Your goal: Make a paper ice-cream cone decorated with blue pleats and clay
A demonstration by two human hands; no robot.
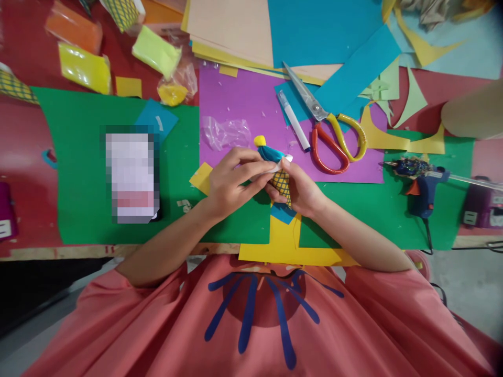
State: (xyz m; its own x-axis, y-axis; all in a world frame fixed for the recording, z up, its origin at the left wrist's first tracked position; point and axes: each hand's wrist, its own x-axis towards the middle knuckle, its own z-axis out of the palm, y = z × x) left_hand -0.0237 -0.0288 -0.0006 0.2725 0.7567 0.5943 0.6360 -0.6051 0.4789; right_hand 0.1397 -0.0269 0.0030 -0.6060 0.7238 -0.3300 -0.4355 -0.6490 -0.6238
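A small toy ice cream cone (281,184), yellow with a dark criss-cross pattern, is held in front of me. Blue material (271,153) tops it, with a small yellow ball (260,140) at the tip. My right hand (302,187) wraps round the cone, its thumb against the rim. With closed fingertips, my left hand (238,180) pinches a soft white piece (278,166) at the cone's rim; it looks like modelling clay. My fingers partly hide the cone.
Scissors (318,110) and a white marker (293,120) lie beyond my hands on purple paper (243,94). To the right is a blue glue gun (422,193) with a cord. A blurred-out phone (131,175) lies left. Clay packets (84,67) sit at the back left.
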